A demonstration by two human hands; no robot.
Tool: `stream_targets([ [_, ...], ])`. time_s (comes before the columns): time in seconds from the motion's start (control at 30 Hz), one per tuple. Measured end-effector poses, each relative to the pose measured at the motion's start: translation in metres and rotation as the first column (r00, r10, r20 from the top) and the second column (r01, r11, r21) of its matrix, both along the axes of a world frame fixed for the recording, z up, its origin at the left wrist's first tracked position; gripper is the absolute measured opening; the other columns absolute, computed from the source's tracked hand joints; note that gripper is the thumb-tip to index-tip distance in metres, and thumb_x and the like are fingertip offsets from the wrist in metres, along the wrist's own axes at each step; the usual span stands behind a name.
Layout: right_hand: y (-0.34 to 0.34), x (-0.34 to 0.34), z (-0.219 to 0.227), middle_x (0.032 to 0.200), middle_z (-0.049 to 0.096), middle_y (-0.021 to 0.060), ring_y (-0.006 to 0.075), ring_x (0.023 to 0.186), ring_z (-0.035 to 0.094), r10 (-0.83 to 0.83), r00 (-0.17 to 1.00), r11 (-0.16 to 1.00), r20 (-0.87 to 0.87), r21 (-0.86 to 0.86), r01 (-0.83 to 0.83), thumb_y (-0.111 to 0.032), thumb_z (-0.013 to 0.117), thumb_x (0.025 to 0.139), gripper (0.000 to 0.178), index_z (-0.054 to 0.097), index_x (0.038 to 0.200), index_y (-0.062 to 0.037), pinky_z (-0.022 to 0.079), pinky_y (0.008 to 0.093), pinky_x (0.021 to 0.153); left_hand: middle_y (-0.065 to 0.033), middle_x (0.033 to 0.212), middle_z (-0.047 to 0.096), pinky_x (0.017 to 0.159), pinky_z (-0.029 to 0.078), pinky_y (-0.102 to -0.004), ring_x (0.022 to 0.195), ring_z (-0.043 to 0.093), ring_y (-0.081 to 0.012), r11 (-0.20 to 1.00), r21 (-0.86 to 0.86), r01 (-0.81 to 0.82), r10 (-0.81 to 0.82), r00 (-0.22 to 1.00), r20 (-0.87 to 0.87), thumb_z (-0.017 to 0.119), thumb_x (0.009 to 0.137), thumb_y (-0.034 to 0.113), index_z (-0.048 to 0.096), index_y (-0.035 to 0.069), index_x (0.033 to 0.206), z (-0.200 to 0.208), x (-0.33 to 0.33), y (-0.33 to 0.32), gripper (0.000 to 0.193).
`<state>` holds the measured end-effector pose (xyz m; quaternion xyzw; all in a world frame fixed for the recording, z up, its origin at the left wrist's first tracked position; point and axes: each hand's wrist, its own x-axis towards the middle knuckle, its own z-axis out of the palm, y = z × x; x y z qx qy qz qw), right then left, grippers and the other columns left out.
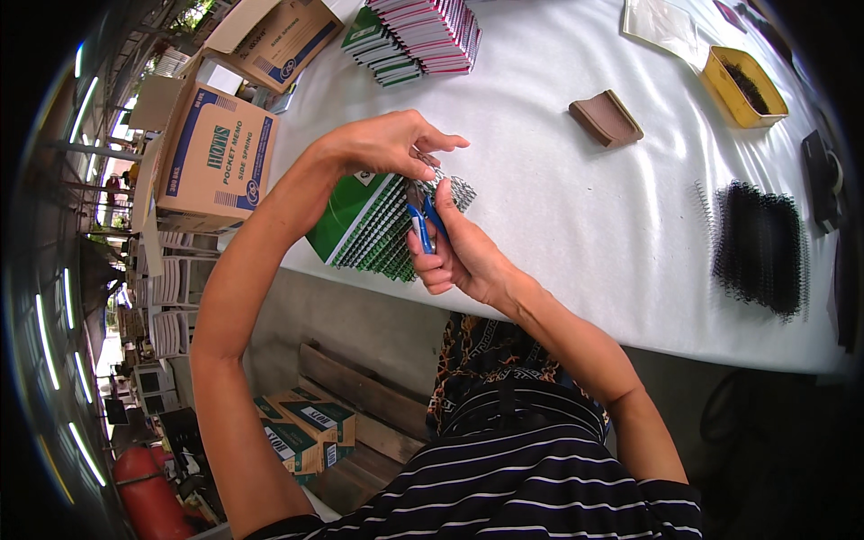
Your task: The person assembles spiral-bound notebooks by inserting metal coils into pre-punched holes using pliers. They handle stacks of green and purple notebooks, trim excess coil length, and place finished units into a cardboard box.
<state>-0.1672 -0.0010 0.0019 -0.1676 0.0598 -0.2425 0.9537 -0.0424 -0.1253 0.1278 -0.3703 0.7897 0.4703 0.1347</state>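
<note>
Blue-handled pliers [419, 221] sit in my right hand [468, 252], its fingers wrapped round the grips. Their jaws reach the far end of the spiral edges on a stack of green-covered spiral notebooks [346, 216], fanned in overlapping rows near the table's front edge. Over the far side of that stack arches my left hand [387, 144]. One of its fingers points out to the right, while the thumb and other fingers bend down close to the plier jaws. What they grip there is too small to make out.
Cardboard boxes [216, 153] stand at the left. Pink- and green-edged notebooks [423, 40] are piled at the back. A brown angled block [607, 119], a yellow tray [733, 90] of dark bits and black spiral coils [763, 250] lie rightward. Below is a wooden bench [360, 396] with smaller boxes [306, 427].
</note>
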Motion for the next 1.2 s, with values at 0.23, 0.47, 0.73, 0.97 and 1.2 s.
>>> stream_targets([
  [0.23, 0.024, 0.009, 0.019, 0.068, 0.051, 0.0039, 0.0159, 0.061, 0.049, -0.217, 0.942, 0.976, -0.257, -0.077, 0.204, -0.077, 0.010, 0.086, 0.086, 0.057, 0.086, -0.0056, 0.047, 0.0312, 0.061, -0.0182, 0.142, 0.045, 0.105, 0.042, -0.0444, 0.122, 0.052, -0.0379, 1.000, -0.002, -0.018, 0.018, 1.000, 0.006, 0.066, 0.075, 0.000, 0.045, 0.000, 0.137, -0.005, 0.003, -0.001, 0.065],
  [0.47, 0.000, 0.009, -0.019, 0.069, 0.052, 0.0041, 0.0167, 0.062, 0.050, -0.004, 0.981, 1.000, 0.193, 0.029, -0.002, -0.078, 0.010, 0.085, 0.087, 0.057, 0.086, -0.0044, 0.048, 0.0316, 0.062, -0.0184, 0.142, 0.045, 0.105, 0.044, -0.0427, 0.120, 0.054, -0.0362, 0.998, -0.050, 0.026, -0.025, 1.000, 0.008, 0.063, 0.074, -0.006, 0.046, 0.000, 0.136, -0.006, -0.002, -0.003, 0.064],
  [0.73, 0.027, 0.011, 0.018, 0.065, 0.047, 0.0027, 0.0153, 0.057, 0.044, -0.229, 0.934, 0.971, -0.275, 0.003, 0.239, -0.076, 0.010, 0.087, 0.085, 0.056, 0.083, -0.0047, 0.044, 0.0303, 0.058, -0.0310, 0.122, 0.057, 0.096, 0.048, -0.0386, 0.115, 0.058, -0.0374, 0.994, -0.103, 0.041, -0.040, 0.999, 0.011, 0.062, 0.072, 0.000, 0.048, 0.002, 0.137, -0.015, 0.003, -0.003, 0.066],
  [0.97, 0.009, 0.003, -0.016, 0.064, 0.047, 0.0026, 0.0152, 0.057, 0.044, -0.076, 0.992, 0.994, 0.102, 0.080, 0.068, -0.075, 0.011, 0.088, 0.084, 0.056, 0.082, -0.0053, 0.043, 0.0298, 0.056, -0.0284, 0.122, 0.058, 0.094, 0.050, -0.0380, 0.112, 0.060, -0.0355, 0.992, -0.113, 0.054, -0.049, 0.997, 0.053, 0.063, 0.072, -0.001, 0.047, 0.003, 0.137, -0.010, -0.007, -0.002, 0.067],
  [1.2, 0.033, 0.010, 0.009, 0.062, 0.046, 0.0013, 0.0142, 0.055, 0.044, -0.259, 0.925, 0.964, -0.278, -0.012, 0.267, -0.078, 0.015, 0.086, 0.082, 0.053, 0.081, -0.0062, 0.043, 0.0309, 0.054, -0.0241, 0.132, 0.053, 0.096, 0.050, -0.0394, 0.112, 0.061, -0.0353, 0.983, -0.163, 0.090, -0.065, 0.986, 0.155, 0.064, 0.073, -0.004, 0.046, 0.005, 0.138, -0.021, -0.007, 0.000, 0.068],
])
